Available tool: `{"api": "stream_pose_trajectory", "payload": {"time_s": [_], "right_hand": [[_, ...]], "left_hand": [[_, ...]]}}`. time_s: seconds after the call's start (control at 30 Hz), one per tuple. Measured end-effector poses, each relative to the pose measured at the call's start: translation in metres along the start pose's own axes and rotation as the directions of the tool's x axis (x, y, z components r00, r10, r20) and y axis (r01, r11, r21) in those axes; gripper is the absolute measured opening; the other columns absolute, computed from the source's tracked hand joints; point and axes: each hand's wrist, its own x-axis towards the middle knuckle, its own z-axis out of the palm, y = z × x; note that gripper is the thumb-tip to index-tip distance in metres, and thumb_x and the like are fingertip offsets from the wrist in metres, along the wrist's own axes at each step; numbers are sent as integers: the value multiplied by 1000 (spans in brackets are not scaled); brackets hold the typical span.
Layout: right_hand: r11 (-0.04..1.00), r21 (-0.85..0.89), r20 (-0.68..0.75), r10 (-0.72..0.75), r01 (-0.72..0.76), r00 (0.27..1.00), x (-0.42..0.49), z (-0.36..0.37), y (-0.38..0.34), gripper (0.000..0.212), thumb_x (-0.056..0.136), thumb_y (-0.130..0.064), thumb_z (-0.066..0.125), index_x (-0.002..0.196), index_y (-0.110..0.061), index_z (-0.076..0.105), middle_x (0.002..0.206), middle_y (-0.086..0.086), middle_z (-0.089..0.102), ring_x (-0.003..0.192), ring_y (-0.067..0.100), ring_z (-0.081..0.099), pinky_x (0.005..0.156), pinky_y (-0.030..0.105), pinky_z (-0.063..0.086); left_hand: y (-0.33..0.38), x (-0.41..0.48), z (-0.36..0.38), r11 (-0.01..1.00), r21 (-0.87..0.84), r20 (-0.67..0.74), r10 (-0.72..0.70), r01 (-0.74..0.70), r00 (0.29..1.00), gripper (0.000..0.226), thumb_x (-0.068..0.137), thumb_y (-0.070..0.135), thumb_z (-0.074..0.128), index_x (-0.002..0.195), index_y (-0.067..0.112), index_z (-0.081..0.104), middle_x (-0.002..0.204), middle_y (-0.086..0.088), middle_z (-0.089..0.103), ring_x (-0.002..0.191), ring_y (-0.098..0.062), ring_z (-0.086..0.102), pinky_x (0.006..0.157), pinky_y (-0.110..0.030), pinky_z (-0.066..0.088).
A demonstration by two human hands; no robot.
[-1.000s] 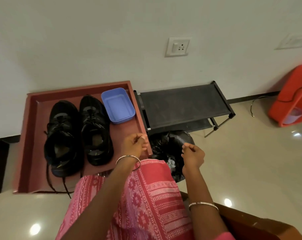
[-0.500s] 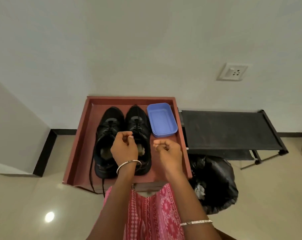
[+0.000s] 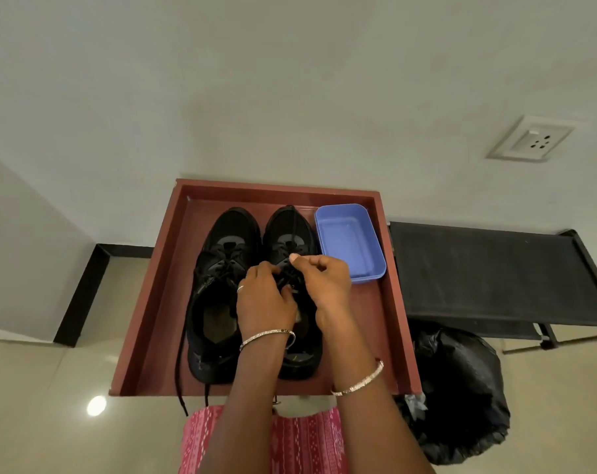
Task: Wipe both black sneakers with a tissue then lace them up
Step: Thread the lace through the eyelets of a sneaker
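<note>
Black, both of them: a pair of low lace-up shoes side by side in a red-brown wooden tray (image 3: 143, 336) at frame centre, toes toward the top edge, heels toward the bottom. From the head view, both hands down on the right-of-frame black sneaker (image 3: 305, 230), over its eyelet rows. Right hand (image 3: 328, 285) pinching a thin black lace (image 3: 292, 220) between thumb and forefinger, remaining fingers curled in; lace running straight up-frame from the pinch, over the toe. Left hand (image 3: 264, 304) curled at the same spot, knuckles hiding whatever lies under the fingers, so no telling what it has. Long axis of shoe and lace alike straight up-frame from the grip; right hand nearer the free length, hence probably a draw along that line next. Left-of-frame black sneaker (image 3: 228, 234) close beside, its loose lace end (image 3: 177, 371) trailing over the tray's lower rim. Pale blue rectangular plastic tub (image 3: 350, 241) just right of the toes.
</note>
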Motion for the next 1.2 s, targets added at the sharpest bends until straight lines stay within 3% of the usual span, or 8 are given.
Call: {"api": "stream_pose_trajectory", "payload": {"time_s": [0.3, 0.47, 0.6, 0.73, 0.8, 0.9, 1.07, 1.2], "right_hand": [[681, 727, 275, -171, -88, 946, -7, -34, -38, 31, 89, -11, 64, 120, -12, 61, 108, 10, 73, 86, 17, 67, 82, 30, 51], [601, 796, 176, -350, 77, 920, -12, -61, -52, 38, 98, -12, 50, 136, -17, 52, 131, -2, 65, 78, 9, 64, 64, 20, 46], [616, 779, 192, -410, 116, 892, -19, -104, -59, 31, 106, -23, 38, 124, -15, 61, 101, 4, 75, 71, 12, 65, 68, 24, 53], [971, 139, 371, -234, 196, 898, -33, -145, -61, 32, 105, -30, 43, 128, -18, 62, 96, 12, 77, 89, 23, 74, 77, 32, 58], [924, -371, 417, 74, 95, 906, -35, -153, -53, 36, 103, -36, 48, 137, -28, 55, 97, 8, 76, 90, 17, 74, 77, 29, 59], [770, -619, 299, 412, -154, 861, -40, -152, -54, 32, 102, -41, 51, 125, -20, 54, 83, 17, 76, 65, 23, 74, 54, 28, 57], [762, -625, 32, -192, 170, 981, -18, -108, -39, 18, 92, -32, 70, 77, -22, 70, 61, -3, 71, 51, 10, 66, 62, 30, 59], [816, -429, 220, -321, 387, 921, 2, -46, -16, 14, 90, -13, 70, 91, -25, 77, 88, -13, 72, 83, -1, 65, 77, 16, 50]], "left_hand": [[2, 9, -4, 998, 65, -12, 4, -3, 1000, 20, 86, 13, 69, 100, 17, 56, 96, 3, 47, 95, -25, 57, 68, -30, 35], [2, 9, -5, 999, 42, -18, 9, -8, 1000, 20, 86, 11, 68, 95, 17, 52, 93, 2, 45, 88, -23, 51, 68, -32, 36], [3, 9, -6, 999, 44, -13, -12, 13, 1000, 21, 86, 13, 69, 92, 20, 50, 92, 3, 47, 85, -21, 50, 67, -31, 35], [2, 14, -11, 999, -29, 70, -18, 20, 997, 22, 83, 13, 71, 95, 20, 54, 88, 4, 52, 78, -16, 53, 64, -26, 35], [3, 17, -14, 994, -106, 113, -19, 31, 993, 21, 82, 14, 71, 97, 20, 57, 80, 5, 54, 69, -12, 52, 59, -25, 36], [3, 18, -17, 967, -237, 70, -75, 90, 995, 10, 87, 18, 66, 97, 18, 62, 74, 2, 58, 70, -13, 57, 66, -29, 46], [-6, 22, -9, 984, -158, -49, -88, 80, 995, 19, 102, 15, 48, 104, 21, 67, 86, -4, 69, 76, -30, 69, 77, -45, 57], [-4, 23, -9, 997, -44, 3, -65, 65, 998, 22, 100, 19, 56, 115, 28, 70, 95, -3, 74, 85, -25, 70, 81, -37, 56]]}}
